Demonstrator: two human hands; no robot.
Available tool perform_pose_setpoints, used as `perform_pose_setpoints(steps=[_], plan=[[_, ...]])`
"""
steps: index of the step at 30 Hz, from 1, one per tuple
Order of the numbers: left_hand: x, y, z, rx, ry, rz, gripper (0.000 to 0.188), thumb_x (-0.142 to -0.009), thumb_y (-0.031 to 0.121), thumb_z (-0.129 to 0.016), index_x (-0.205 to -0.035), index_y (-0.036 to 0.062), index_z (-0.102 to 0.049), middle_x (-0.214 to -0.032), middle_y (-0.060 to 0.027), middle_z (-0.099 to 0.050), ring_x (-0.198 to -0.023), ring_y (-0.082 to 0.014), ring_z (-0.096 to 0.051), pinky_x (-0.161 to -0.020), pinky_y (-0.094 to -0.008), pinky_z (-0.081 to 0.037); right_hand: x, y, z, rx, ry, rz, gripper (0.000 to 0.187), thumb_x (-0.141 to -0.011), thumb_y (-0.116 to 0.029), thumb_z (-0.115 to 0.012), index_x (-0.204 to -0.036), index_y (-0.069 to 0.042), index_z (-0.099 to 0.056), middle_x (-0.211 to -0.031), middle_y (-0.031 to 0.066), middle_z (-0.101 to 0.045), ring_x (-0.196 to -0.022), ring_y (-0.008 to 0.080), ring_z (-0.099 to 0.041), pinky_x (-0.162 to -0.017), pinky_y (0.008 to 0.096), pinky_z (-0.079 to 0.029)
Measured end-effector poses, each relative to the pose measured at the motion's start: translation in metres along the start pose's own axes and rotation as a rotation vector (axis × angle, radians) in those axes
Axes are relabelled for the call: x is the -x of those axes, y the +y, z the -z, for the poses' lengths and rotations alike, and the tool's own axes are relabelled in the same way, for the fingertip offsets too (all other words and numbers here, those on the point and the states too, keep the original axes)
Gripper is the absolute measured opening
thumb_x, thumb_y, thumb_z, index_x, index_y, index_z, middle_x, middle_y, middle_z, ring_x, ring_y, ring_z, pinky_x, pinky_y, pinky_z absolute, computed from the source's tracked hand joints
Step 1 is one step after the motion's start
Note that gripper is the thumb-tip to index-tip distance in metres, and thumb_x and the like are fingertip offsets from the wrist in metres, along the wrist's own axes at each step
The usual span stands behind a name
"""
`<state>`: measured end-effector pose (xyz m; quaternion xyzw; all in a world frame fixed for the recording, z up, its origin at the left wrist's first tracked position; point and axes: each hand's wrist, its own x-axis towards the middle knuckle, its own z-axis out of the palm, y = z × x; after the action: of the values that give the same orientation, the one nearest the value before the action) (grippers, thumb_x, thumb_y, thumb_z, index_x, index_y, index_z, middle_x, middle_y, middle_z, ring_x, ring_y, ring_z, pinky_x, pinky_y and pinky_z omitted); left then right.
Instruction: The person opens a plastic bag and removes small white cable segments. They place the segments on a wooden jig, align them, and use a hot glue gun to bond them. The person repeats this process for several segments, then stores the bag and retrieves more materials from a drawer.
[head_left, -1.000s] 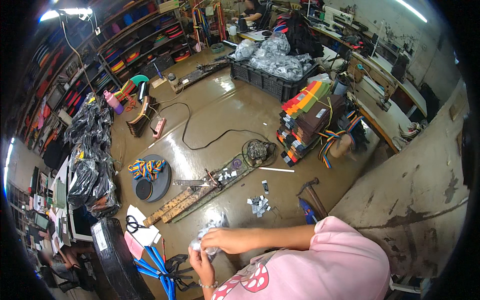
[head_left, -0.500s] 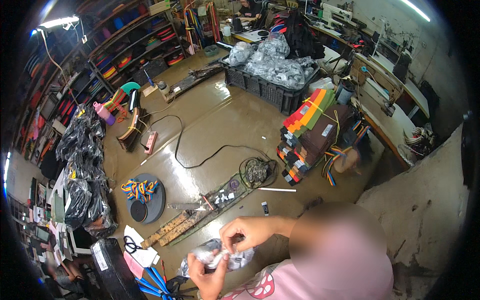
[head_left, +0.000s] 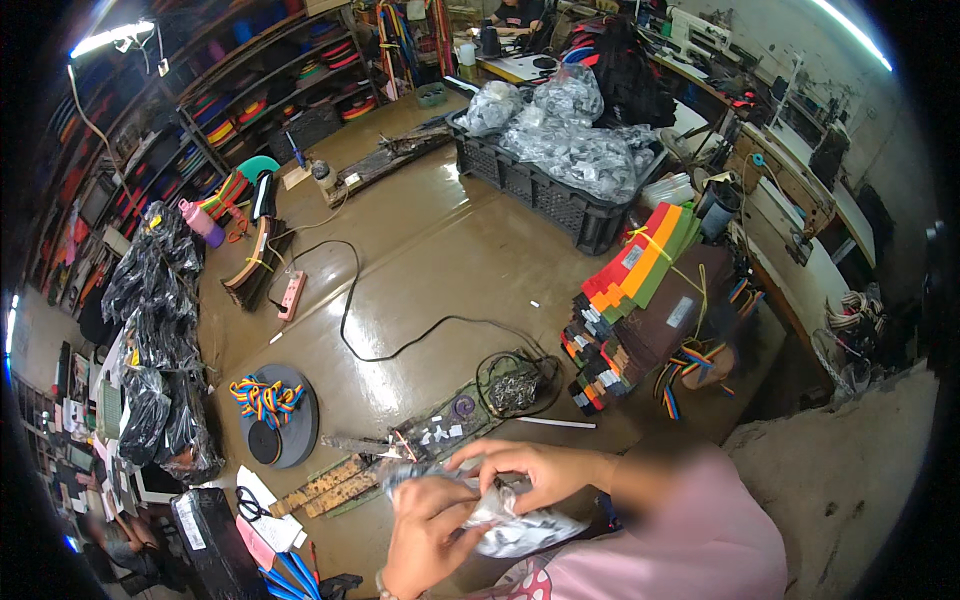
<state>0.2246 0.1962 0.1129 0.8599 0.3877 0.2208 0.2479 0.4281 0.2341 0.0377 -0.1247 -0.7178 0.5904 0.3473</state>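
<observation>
A crinkled see-through plastic bag (head_left: pixel 530 536) with grey and dark contents is held low over the near part of the brown table. On its left side my left hand (head_left: pixel 428 532) pinches the bag's gathered plastic between thumb and fingers. My right hand (head_left: pixel 540 474) reaches in from the right, its bent fingers gripping the same gathered part, close to the left fingertips. What exactly lies inside the bag cannot be made out. Just beyond the hands are two worn wooden strips (head_left: pixel 320 484) and a green board (head_left: pixel 440 425) with small white pieces on it.
Left on the table are a grey webbing roll (head_left: pixel 300 430) with a striped strap, black scissors (head_left: pixel 252 503) and black-wrapped bundles (head_left: pixel 160 340). A pink power strip (head_left: pixel 292 296) trails a black cable. Farther off stand a black crate (head_left: pixel 540 185) of bagged goods and stacked coloured straps (head_left: pixel 650 265).
Both hands and the plastic bag have shifted to the right. More of the bag now shows to the right of my fingers. The whole view has tilted slightly.
</observation>
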Motion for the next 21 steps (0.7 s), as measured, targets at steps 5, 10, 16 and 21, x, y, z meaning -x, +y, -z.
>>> perform_pose_setpoints(steps=[5, 10, 16, 21], plan=[[-0.014, 0.003, -0.01, 0.028, 0.169, 0.103, 0.024, -0.062, -0.001, -0.067, -0.086, 0.0004, -0.06, -0.09, -0.0126, -0.059, -0.083, -0.0289, -0.058, -0.072, -0.0361, -0.048, 0.016, -0.02, -0.009, 0.152, 0.217, -0.04, 0.053, -0.073, -0.022, -0.069, -0.114, -0.002, -0.042, -0.126, 0.0189, -0.039, -0.115, 0.0305, -0.043, -0.097, 0.0407, -0.034], [-0.021, -0.001, -0.027, -0.047, 0.374, 0.073, 0.032, -0.063, 0.001, -0.065, -0.093, 0.0024, -0.055, -0.092, -0.0138, -0.06, -0.075, -0.0308, -0.06, -0.063, -0.0358, -0.05, 0.022, -0.042, -0.013, 0.429, 0.153, -0.043, 0.094, -0.069, -0.037, -0.076, -0.138, -0.001, -0.022, -0.125, 0.022, -0.04, -0.112, 0.0377, -0.043, -0.096, 0.0449, -0.035], [-0.014, -0.013, -0.039, -0.188, 0.401, 0.096, 0.031, -0.063, 0.002, -0.063, -0.087, 0.0038, -0.044, -0.078, -0.0149, -0.055, -0.062, -0.0353, -0.052, -0.058, -0.0424, -0.041, 0.025, -0.046, -0.017, 0.596, 0.043, -0.03, 0.112, -0.059, -0.041, -0.08, -0.141, -0.002, -0.015, -0.126, 0.0201, -0.037, -0.116, 0.0389, -0.039, -0.092, 0.0462, -0.039], [-0.024, -0.004, -0.037, -0.058, 0.448, 0.075, 0.024, -0.065, 0.003, -0.06, -0.086, 0.0044, -0.049, -0.084, -0.0154, -0.054, -0.083, -0.0372, -0.053, -0.075, -0.0477, -0.041, 0.009, -0.031, -0.021, 0.793, 0.189, 0.141, 0.077, -0.071, -0.025, -0.07, -0.133, -0.003, -0.031, -0.112, 0.0155, -0.045, -0.106, 0.034, -0.047, -0.084, 0.041, -0.047]])
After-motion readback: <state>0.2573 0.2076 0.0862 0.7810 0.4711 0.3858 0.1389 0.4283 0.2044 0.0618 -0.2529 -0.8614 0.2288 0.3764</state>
